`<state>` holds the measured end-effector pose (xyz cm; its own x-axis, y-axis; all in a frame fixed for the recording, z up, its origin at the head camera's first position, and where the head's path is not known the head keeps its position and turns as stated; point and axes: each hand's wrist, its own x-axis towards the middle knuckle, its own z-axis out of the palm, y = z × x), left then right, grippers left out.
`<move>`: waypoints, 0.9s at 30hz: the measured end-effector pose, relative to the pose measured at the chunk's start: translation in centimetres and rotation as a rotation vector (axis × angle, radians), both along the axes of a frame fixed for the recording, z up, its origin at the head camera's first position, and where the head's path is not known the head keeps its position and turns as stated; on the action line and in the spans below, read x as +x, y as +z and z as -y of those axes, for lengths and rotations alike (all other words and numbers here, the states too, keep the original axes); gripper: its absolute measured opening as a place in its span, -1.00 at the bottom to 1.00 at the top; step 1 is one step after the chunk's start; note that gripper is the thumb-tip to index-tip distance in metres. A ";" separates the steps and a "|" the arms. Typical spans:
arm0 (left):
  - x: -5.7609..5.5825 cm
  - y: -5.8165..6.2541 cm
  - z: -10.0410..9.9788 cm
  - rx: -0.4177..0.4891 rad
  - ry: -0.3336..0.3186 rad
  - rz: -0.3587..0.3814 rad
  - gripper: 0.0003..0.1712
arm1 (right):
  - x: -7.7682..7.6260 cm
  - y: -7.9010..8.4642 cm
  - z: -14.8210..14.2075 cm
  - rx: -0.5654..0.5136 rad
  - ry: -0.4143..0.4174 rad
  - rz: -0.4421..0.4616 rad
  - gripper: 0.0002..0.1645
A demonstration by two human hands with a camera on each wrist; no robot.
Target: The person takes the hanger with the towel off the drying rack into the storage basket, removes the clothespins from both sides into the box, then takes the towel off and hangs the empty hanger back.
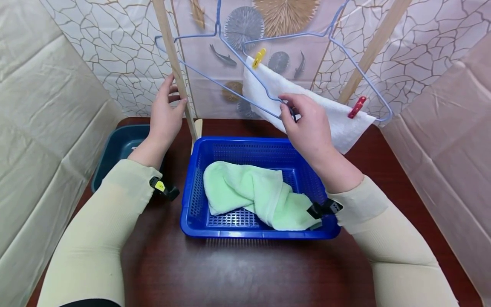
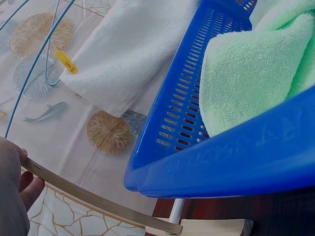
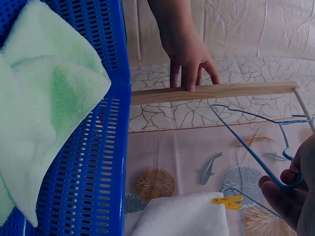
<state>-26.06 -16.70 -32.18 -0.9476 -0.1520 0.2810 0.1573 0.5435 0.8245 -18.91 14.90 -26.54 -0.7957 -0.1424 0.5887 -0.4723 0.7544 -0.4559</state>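
My left hand (image 1: 166,113) holds the left wooden post (image 1: 172,55) of an upright rack, thumb on the near side and fingers behind it. My right hand (image 1: 308,123) pinches the lower right corner of a bare blue wire hanger (image 1: 215,81), also seen in the right wrist view. Behind that hand, a white towel (image 1: 337,123) hangs on a second blue hanger (image 1: 370,76), fixed by a yellow clothespin (image 1: 258,58) and a red clothespin (image 1: 357,107). Below both hands, a crumpled light green towel (image 1: 253,187) lies in a blue plastic basket (image 1: 258,234).
A dark teal basin (image 1: 105,157) stands at the left, partly behind my left forearm. The right wooden post (image 1: 372,51) of the rack rises behind the white towel. A dark brown tabletop (image 1: 238,273) bears the basket, with patterned sheeting (image 1: 111,55) at the back.
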 end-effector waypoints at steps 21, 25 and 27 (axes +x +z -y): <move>0.0 -0.4 -0.1 0.010 -0.013 0.013 -0.24 | 0.7 -1.3 -3.2 0.000 -0.044 0.023 -0.63; 0.0 -0.5 -0.1 0.013 -0.016 0.018 -0.23 | 1.0 -1.3 -4.1 0.019 -0.047 0.035 -0.61; 0.0 -0.4 -0.1 0.016 -0.018 0.021 -0.23 | 1.2 -1.2 -4.6 0.033 -0.056 0.032 -0.61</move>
<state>-26.05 -16.63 -32.61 -0.9559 -0.1389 0.2588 0.1497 0.5276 0.8362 -17.71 19.50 -27.73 -0.8215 -0.1164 0.5582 -0.4145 0.7941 -0.4445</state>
